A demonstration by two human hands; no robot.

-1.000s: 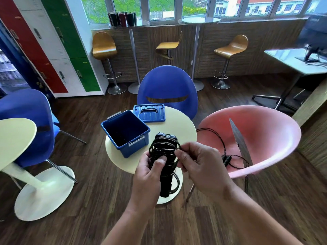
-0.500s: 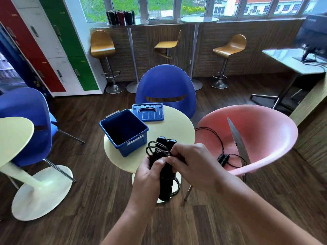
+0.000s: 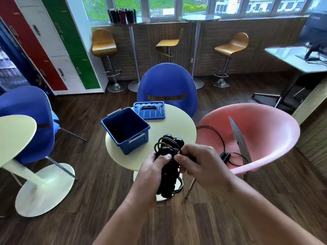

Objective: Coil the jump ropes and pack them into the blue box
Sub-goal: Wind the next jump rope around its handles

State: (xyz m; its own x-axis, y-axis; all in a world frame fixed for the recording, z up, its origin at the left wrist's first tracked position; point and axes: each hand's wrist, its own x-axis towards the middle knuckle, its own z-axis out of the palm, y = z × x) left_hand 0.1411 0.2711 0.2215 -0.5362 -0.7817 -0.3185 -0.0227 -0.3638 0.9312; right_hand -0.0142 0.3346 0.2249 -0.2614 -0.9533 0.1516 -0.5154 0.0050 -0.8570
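One rope nearly coiled, nothing packed yet.
My left hand (image 3: 153,171) grips the jump rope bundle (image 3: 169,167) above the surface (image 3: 169,131); my right hand (image 3: 200,165) pinches its cord. Second rope (image 3: 225,157) waits on the pink chair (image 3: 261,137); blue box (image 3: 125,129) looks empty.

The middle of the black coiled jump rope bundle (image 3: 168,167) is covered by the left hand (image 3: 152,172) and right hand (image 3: 200,165) gripping it, so the cord's free end cannot be traced. Right of the grip, a second black thin-corded jump rope (image 3: 224,156) partly disappears behind the pink plastic shell chair's (image 3: 265,131) rim. Beyond the grip, the open blue plastic box's (image 3: 136,144) bottom is too dark to read.
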